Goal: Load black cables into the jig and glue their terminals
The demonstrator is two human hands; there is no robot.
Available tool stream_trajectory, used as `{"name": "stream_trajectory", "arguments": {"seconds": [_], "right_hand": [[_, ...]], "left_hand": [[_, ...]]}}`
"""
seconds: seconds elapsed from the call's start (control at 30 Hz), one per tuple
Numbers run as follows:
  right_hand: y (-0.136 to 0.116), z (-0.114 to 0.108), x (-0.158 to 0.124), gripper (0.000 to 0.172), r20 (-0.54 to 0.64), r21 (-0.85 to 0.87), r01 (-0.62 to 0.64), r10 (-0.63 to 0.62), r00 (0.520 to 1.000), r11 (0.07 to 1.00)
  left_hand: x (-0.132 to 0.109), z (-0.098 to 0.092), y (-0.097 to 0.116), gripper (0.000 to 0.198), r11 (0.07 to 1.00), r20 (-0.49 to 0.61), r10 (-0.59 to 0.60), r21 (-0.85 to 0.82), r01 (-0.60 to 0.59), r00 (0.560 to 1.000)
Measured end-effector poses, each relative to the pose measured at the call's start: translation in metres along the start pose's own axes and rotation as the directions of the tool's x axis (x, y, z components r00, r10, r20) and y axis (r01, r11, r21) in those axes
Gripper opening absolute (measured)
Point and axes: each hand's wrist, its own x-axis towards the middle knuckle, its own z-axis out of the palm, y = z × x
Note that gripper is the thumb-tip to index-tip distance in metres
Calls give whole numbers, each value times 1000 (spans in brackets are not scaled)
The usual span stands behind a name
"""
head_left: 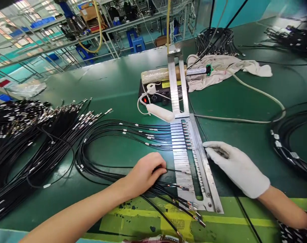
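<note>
My bare left hand (149, 170) is closed in a pinch on a thin black cable (172, 170), whose end lies over the slotted metal fixture (183, 163). Beneath and beside that hand, several loose cables (168, 199) with bare metal ends fan out toward the front. Farther up the fixture, a row of cables (160, 131) with white labels lies side by side in its slots, ends pointing right. My right hand (235, 165), in a white glove stained dark at the fingers, has its fingertips drawn together against the fixture's right rail (202, 158).
A lit white lamp (160, 112) hangs over the fixture, before a black control box (163, 91) with a red switch. White cloth (226, 69) lies behind. Cable bundles (47, 141) cover the left; a coil (290, 148) lies right. A pale cord (244, 119) crosses the table.
</note>
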Motion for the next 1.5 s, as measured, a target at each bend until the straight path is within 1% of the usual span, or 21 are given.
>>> {"name": "stream_trajectory", "arguments": {"seconds": [0.07,0.13,0.27,0.37,0.43,0.5,0.63,0.8,0.97,1.1,1.27,1.37,1.43,1.5], "right_hand": [[-1,0,0,29,-6,-2,24,-24,1000,1000],[-2,0,1,27,-11,-14,46,-46,999,999],[-3,0,3,26,10,-12,71,-71,997,997],[-4,-1,5,26,36,-2,69,-69,997,998],[-4,-1,5,25,37,-12,59,-58,998,998],[-4,-1,6,25,46,-27,52,-50,998,998],[-4,-2,7,24,44,-64,60,-57,997,996],[-4,-1,7,23,26,-102,68,-66,997,992],[-3,-1,6,21,21,-105,53,-52,998,993],[-3,-1,7,21,43,-111,57,-52,998,992],[-4,-2,9,22,28,-127,69,-66,997,990],[-3,-2,9,22,34,-139,70,-66,997,988],[-3,-2,8,21,31,-143,87,-83,996,986],[-2,-1,7,21,21,-142,97,-95,995,985]], "left_hand": [[9,0,1,12,1000,-98,5,4,-4,995],[18,0,0,11,998,-162,40,52,-31,986],[32,6,-6,11,973,-178,145,205,-107,973],[40,12,-9,9,936,-245,214,327,-127,946],[44,15,-11,10,908,-271,256,397,-134,928],[47,17,-12,11,888,-262,284,434,-150,922],[49,21,-15,11,868,-219,330,453,-204,918],[47,20,-18,13,812,-175,437,498,-304,882],[48,16,-20,16,788,-158,464,524,-324,871],[47,14,-20,19,763,-153,502,542,-352,851],[50,17,-20,24,840,-189,451,420,-343,872],[49,17,-20,28,860,-202,439,375,-345,876],[45,16,-19,33,876,-178,413,345,-336,893],[39,13,-19,37,894,-143,360,336,-297,922]]}}
